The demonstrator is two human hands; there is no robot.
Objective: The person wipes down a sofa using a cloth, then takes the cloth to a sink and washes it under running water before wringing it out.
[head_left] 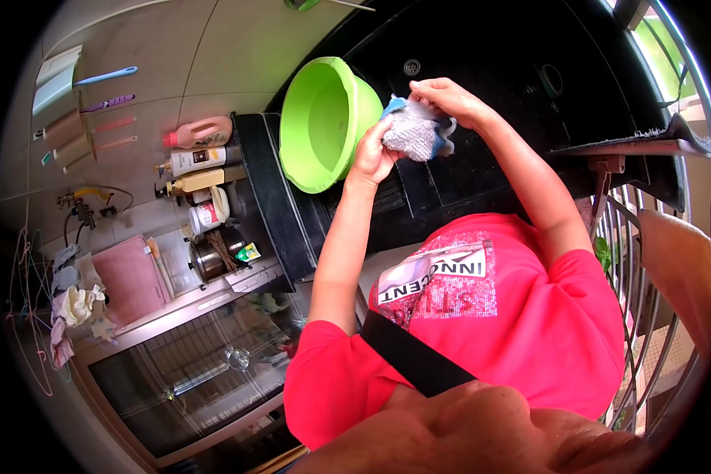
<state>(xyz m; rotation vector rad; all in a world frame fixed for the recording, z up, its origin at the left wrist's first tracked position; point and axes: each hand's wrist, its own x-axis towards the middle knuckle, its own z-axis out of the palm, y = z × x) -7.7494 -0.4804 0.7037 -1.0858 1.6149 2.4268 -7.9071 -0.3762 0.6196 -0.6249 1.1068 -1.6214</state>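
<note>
My left hand [374, 155] is closed on the lower left side of a small grey-white knitted cloth piece [415, 131] with blue parts at its edges. Its exact kind is unclear; it could be a sock or a glove. Above it, my right hand [453, 104] bends over the top edge, fingertips pinched together at the fabric. Both hands hold the piece in the air over a black sink counter [482, 47]. Just left of my left hand stands a light green plastic basin [294, 130], tilted in this view, its inside partly visible.
Bottles, including a pink detergent jug [203, 133] and a white pump bottle [201, 160], line the wall at left. Brushes [107, 75] hang beyond them. A drain [411, 67] shows in the black surface. Metal railings [648, 292] rise at right.
</note>
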